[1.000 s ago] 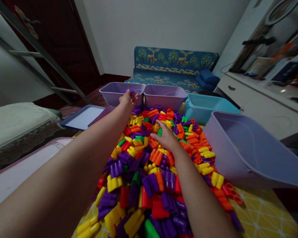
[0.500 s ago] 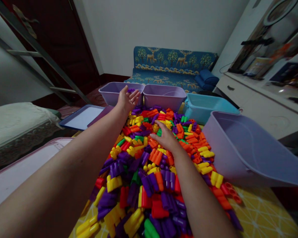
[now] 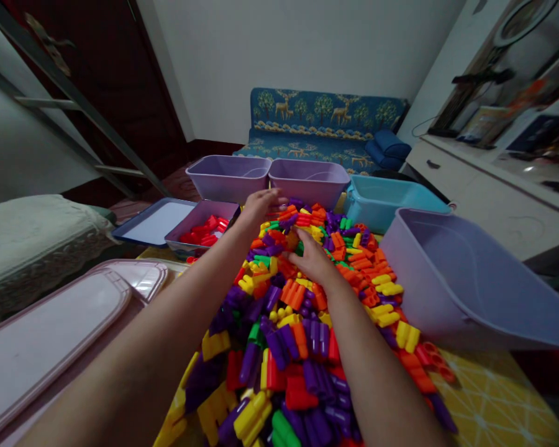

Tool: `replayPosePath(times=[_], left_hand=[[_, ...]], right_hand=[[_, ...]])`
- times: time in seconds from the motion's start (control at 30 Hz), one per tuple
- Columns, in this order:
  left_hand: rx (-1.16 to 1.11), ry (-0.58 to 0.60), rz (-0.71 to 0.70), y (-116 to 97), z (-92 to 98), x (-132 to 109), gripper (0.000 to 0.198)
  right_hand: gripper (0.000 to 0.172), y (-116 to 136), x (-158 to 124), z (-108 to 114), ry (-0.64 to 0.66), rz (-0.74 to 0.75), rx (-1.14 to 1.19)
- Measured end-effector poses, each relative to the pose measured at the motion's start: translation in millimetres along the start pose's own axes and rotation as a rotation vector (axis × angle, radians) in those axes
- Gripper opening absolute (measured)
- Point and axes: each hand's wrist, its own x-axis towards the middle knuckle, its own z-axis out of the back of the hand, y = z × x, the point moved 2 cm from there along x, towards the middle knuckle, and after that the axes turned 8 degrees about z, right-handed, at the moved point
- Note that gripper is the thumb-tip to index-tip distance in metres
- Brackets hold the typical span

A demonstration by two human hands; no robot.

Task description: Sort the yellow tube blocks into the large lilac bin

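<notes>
A heap of plastic building blocks (image 3: 293,295) in purple, orange, yellow, red and green covers the middle of the table. Over its far left part, just in front of two purple bins, my left hand (image 3: 263,203) has its fingers stretched to the right, with nothing visible in them. My right hand (image 3: 311,257) rests low among the blocks, thumb and forefinger apart beside orange and yellow pieces; its other fingers are partly hidden. The left purple bin (image 3: 228,180) and the middle purple bin (image 3: 307,176) stand behind the heap.
A turquoise bin (image 3: 377,208) and a large lilac bin (image 3: 433,292) flank the right side. At left are a small purple box (image 3: 177,231) with red blocks inside, a blue-rimmed tray (image 3: 151,220) and pale panels (image 3: 65,335). A patterned sofa (image 3: 326,124) stands behind.
My left hand has moved right and down, from above the left purple bin to the far edge of the heap, uncovering the box of red blocks. My right hand has hardly moved.
</notes>
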Motion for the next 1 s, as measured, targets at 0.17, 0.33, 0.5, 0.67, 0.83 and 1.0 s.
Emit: replayPosePath(times=[0.17, 0.33, 0.5, 0.67, 0.83, 1.0], left_hand=[[0.928, -0.007, -0.31, 37, -12.9, -35, 0.038], [1.268, -0.06, -0.246, 43, -6.8, -50, 0.059], [1.439, -0.201, -0.134, 43, -0.9, -55, 0.066], [1.51, -0.303, -0.186, 49, -0.6, -55, 0.062], [1.468, -0.204, -0.196, 54, 2.1, -50, 0.061], [1.356, -0.036, -0.32, 57, 1.2, -52, 0.064]], right_hand=[[0.063, -3, 1, 0, -0.041, 0.03, -0.016], [0.063, -4, 2, -1, -0.038, 0.091, -0.053], [0.054, 2, 2, 4, -0.092, 0.066, -0.168], [0.033, 5, -4, 16, -0.21, -0.125, -0.435], [0.045, -1, -10, 12, -0.137, -0.199, -0.509], [0.067, -4, -7, 9, -0.031, -0.205, -0.444]])
